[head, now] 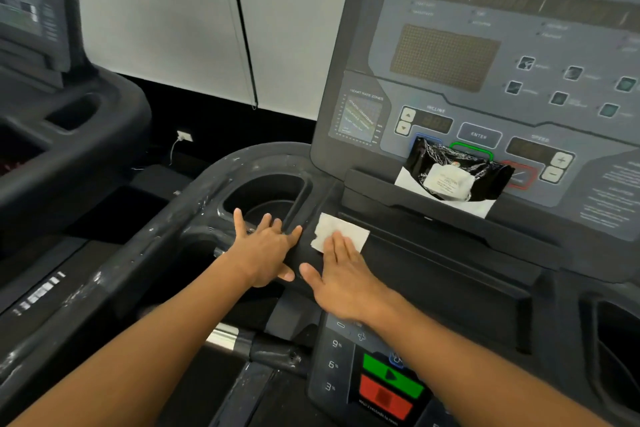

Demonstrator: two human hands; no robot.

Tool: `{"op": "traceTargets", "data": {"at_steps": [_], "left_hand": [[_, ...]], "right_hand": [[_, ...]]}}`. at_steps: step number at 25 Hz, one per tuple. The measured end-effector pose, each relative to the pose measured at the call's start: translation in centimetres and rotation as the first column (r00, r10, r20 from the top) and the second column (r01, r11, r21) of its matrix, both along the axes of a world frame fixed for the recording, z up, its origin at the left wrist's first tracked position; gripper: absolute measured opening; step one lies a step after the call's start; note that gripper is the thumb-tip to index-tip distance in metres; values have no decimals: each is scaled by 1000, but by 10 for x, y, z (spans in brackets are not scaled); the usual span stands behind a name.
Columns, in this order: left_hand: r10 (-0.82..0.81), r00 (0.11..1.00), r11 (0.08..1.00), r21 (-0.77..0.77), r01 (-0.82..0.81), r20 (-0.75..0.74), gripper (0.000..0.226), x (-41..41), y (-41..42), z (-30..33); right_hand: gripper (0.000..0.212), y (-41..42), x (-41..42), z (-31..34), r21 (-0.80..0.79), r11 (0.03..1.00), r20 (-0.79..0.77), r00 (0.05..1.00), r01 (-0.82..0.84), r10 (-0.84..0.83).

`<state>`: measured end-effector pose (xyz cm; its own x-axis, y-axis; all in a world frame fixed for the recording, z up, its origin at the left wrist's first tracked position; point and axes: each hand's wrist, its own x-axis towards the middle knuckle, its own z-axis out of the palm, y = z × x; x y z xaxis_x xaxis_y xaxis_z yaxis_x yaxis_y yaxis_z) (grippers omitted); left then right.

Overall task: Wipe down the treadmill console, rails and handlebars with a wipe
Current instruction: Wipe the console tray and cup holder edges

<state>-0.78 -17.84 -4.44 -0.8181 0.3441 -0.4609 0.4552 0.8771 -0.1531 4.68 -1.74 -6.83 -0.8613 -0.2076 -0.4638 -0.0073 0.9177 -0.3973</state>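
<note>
Right hand (341,279), fingers straight and together, presses white wipe (337,230) flat on ledge below console (485,55). Left hand (265,251) fingers spread beside cup holder (266,192). Console reads "INCLINE", "ENTER", "SPEED", "HEART RATE ZONES".

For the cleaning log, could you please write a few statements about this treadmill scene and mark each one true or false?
1. The right hand presses the white wipe flat with straight fingers. True.
2. The left hand holds a second wipe. False: it rests open on the console ledge beside the cup holder, holding nothing.
3. The black wipes packet leans against the console panel. True.
4. The wipe lies over the green start button. False: the wipe lies higher up, on the dark ledge below the packet.
5. The cup holder contains a bottle. False: no bottle shows in it.
</note>
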Motion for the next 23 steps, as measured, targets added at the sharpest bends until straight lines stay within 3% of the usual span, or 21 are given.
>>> {"op": "traceTargets", "data": {"at_steps": [5, 9, 11, 14, 18, 23], "left_hand": [[53, 998, 997, 45, -55, 43, 89, 0, -2, -1], [-16, 1000, 1000, 25, 16, -5, 91, -2, -4, -5], [-96, 995, 995, 19, 97, -34, 91, -8, -8, -6], [-180, 980, 977, 98, 188, -80, 93, -11, -23, -10], [-285, 956, 935, 201, 292, -67, 88, -16, -51, -11], [-360, 926, 901, 218, 376, -110, 71, -20, -82, -16]], "right_hand": [[88, -28, -24, 4, 3, 972, -6, 972, 233, -233], [87, -18, -4, 2, 65, 992, -30, 994, 106, -105], [99, -18, 19, 6, 115, 993, -82, 996, 40, -30], [113, -37, 40, 7, 167, 981, -195, 979, 100, -67], [99, -73, 44, 6, 294, 932, -266, 954, 214, -135], [66, -104, 48, -2, 253, 942, -297, 944, 222, -143]]}}
